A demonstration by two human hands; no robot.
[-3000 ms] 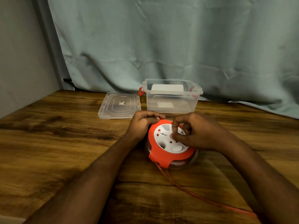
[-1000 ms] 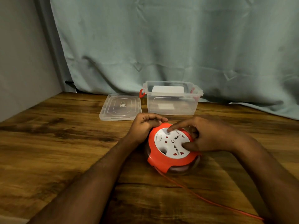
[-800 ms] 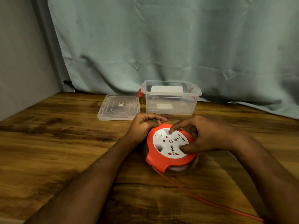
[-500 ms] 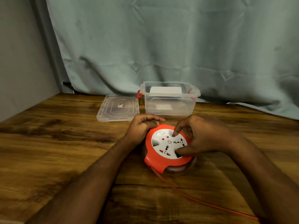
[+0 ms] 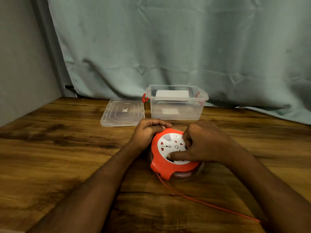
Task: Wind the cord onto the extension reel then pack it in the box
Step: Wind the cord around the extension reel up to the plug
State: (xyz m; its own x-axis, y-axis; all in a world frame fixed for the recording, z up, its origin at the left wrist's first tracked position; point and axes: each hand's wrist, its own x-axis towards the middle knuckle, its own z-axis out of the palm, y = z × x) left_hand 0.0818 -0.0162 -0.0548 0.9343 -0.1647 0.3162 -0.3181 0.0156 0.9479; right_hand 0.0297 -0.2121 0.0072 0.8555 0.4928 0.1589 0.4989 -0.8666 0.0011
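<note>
I am winding: my left hand [image 5: 148,132] is gripping the extension reel [image 5: 173,155] at its rim, while my right hand [image 5: 202,145] is pinching its white socket disc [image 5: 171,145]. Orange cord [image 5: 202,201] is trailing lower right, so more turns are needed.

We see an orange extension reel [image 5: 159,163] with a white round socket face [image 5: 170,143] carrying small red shutters. A thin orange cord [image 5: 202,201] runs from it toward the near right corner of the wooden table [image 5: 58,157], which shows a brown grain pattern with dark streaks. Near the far edge, the box [image 5: 176,108] is clear plastic with red latches; its lid [image 5: 122,112] is clear. The curtain [image 5: 168,47] is pale grey-green.
</note>
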